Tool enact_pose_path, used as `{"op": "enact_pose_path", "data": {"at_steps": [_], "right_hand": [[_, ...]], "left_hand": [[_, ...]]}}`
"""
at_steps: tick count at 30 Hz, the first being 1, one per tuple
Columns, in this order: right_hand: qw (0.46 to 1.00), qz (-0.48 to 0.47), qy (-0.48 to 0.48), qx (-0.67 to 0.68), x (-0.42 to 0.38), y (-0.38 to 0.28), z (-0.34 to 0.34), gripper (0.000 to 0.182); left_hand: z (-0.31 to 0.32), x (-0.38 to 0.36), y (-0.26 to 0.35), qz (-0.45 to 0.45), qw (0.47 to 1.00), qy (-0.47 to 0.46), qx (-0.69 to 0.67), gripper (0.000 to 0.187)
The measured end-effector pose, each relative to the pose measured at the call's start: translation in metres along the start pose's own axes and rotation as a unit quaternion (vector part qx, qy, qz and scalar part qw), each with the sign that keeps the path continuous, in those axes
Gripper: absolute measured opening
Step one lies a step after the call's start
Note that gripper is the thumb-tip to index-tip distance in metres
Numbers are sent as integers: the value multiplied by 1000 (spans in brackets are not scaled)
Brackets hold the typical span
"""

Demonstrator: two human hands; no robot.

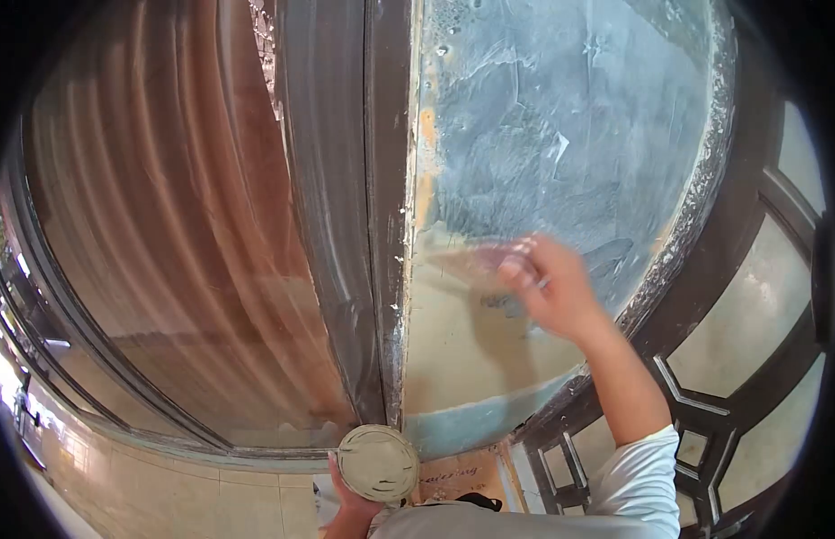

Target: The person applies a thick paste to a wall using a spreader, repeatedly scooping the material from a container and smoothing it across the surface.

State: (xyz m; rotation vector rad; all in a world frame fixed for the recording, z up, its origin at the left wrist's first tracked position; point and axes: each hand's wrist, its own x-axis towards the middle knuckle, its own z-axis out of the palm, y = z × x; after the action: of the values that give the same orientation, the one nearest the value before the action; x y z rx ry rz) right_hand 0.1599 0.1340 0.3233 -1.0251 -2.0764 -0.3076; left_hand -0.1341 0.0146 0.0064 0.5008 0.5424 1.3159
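My right hand point(559, 286) is closed around a putty knife point(479, 257), which is smeared by motion. Its blade lies at or close to the wall point(561, 117), beside the dark door frame; whether it touches cannot be made out. Beige putty point(449, 332) covers the lower part of this wall, while blue-grey, streaked plaster shows above. Low in front of my body, my left hand point(350, 505) grips a round tub point(379, 463) from its left side. Beige material with dark marks fills the tub's top.
A glass door with a brown curtain point(184, 207) stands at left, next to the dark frame post point(341, 180). On the right is a dark panelled door point(750, 296). Below lie floor tiles point(247, 494) and a cardboard piece point(462, 476) with writing.
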Motion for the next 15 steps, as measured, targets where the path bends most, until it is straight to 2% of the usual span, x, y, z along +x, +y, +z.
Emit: {"op": "enact_pose_path", "data": {"at_steps": [1, 2, 3, 4, 5, 6, 7, 9, 12, 15], "right_hand": [[996, -33, -78, -4, -8, -2, 12, 17], [996, -33, -81, -3, -11, 2, 20, 17], [989, -23, -143, -15, -14, 7, 28, 17], [979, -12, -204, -28, -17, 11, 33, 17], [982, -21, -155, -106, -11, 23, 30, 19], [996, 60, -58, 8, -3, 26, 17, 20], [982, 139, 41, 121, 4, 26, 3, 22], [922, 91, 310, 213, 14, 39, -11, 23], [936, 108, 258, 215, -14, 18, -8, 25], [968, 151, 43, 196, -82, 20, 39, 27]], "left_hand": [[-3, 1, -1, 1, 1000, 2, -1, 87], [-8, 2, -3, -22, 997, 0, -77, 87], [-10, 2, -5, -45, 987, -4, -153, 88], [-7, 1, -4, -45, 987, -2, -153, 88], [-2, 0, -2, -37, 993, -1, -114, 88], [2, 0, 1, -29, 997, -1, -74, 88], [1, 0, 0, -30, 997, -2, -71, 88], [0, 3, -1, -56, 988, 0, -146, 87], [5, 4, 1, -36, 991, 2, -126, 86], [4, 9, 3, -52, 986, 11, -157, 86]]}}
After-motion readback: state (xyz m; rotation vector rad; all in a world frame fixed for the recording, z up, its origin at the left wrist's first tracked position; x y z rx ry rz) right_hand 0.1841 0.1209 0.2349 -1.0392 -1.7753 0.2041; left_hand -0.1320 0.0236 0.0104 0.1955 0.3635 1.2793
